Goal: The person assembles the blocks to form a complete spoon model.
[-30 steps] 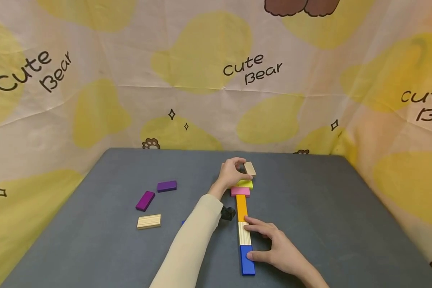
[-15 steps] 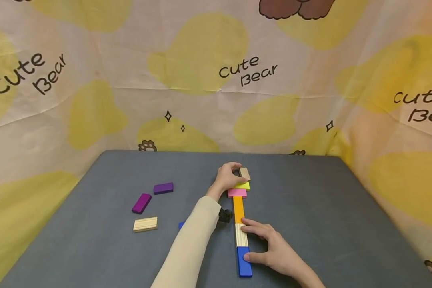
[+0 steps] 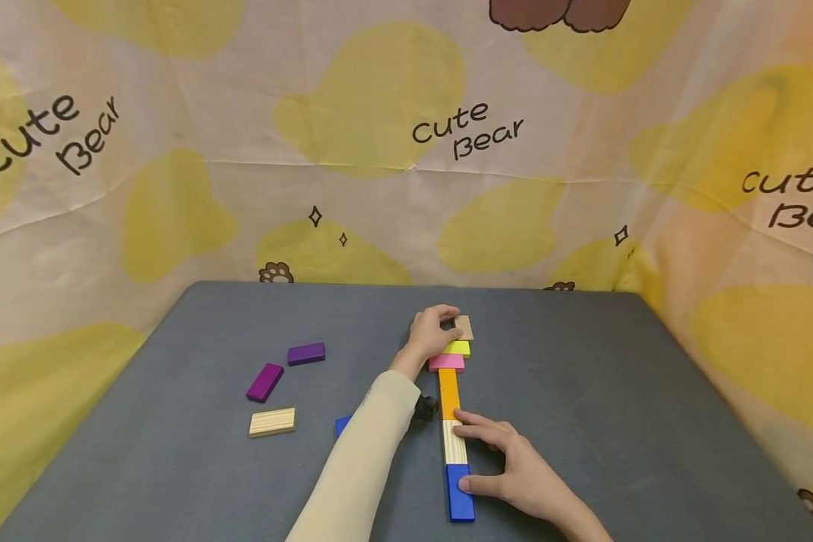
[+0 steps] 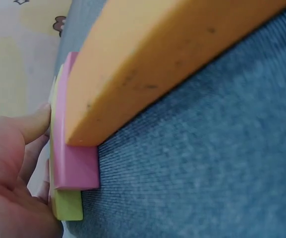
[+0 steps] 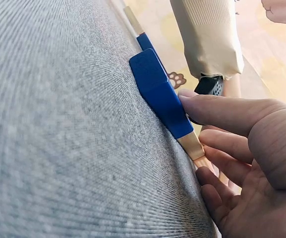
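My left hand (image 3: 428, 331) pinches a plain wooden block (image 3: 464, 328) between thumb and fingers at the far end of a row of blocks. Just nearer lie a yellow-green block (image 3: 458, 349) and a pink block (image 3: 447, 363), both crosswise. From the pink one an orange block (image 3: 449, 393), a striped wooden block (image 3: 453, 446) and a blue block (image 3: 459, 503) run lengthwise toward me. My right hand (image 3: 518, 467) rests beside the near part, its thumb touching the blue block and its fingertips by the striped and orange blocks. In the left wrist view, the held block is mostly hidden.
Left of the row lie two purple blocks (image 3: 306, 354), one tilted, and a loose wooden block (image 3: 272, 423). Another blue block (image 3: 342, 426) is partly covered by the left sleeve (image 3: 362, 459). A patterned cloth (image 3: 379, 226) hangs behind the grey table (image 3: 583, 376).
My left hand has straightened the wooden block and brought it down against the far side of the yellow-green one. The right hand has kept its place; the head view shifted slightly.
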Demonstrator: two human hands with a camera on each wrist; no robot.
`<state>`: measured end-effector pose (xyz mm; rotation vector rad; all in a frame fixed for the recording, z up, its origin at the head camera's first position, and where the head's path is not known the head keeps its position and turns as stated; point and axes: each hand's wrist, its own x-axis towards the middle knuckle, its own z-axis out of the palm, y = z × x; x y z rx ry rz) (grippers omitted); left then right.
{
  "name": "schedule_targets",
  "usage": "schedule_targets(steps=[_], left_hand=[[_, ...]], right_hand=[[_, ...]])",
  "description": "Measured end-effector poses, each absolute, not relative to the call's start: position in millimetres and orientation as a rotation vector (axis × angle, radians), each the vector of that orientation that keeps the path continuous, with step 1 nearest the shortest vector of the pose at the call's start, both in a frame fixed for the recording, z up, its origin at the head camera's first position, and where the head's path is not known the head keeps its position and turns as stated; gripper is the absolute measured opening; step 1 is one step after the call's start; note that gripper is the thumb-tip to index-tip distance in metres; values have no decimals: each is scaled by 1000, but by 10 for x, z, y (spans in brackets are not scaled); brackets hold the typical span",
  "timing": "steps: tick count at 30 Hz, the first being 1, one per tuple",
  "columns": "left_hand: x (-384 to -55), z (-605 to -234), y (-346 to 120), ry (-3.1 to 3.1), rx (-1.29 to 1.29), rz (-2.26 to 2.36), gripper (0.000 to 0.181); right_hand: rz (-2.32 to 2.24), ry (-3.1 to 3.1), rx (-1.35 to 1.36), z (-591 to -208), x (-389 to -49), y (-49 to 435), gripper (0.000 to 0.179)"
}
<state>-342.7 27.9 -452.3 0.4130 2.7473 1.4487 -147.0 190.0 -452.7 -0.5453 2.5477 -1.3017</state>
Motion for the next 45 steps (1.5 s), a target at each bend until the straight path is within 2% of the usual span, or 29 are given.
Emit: schedule_targets(steps=[8, 17, 38, 45], left_hand=[[-3352, -4434, 280, 2806, 515, 1329, 37], [-3350, -4454, 255, 2822, 505, 1323, 38], [-3396, -4454, 157, 2687, 489, 1526, 38], [-3357, -4380, 96, 2653, 553, 1524, 41]], right_hand=[[-1307, 2538, -530, -4509, -1459, 1899, 61], [-1291, 2540, -527, -4522, -1470, 1886, 61], [-1326, 2527, -559, -4528, -1489, 1902, 60], [-1303, 2535, -544, -4535, -1495, 1916, 60]])
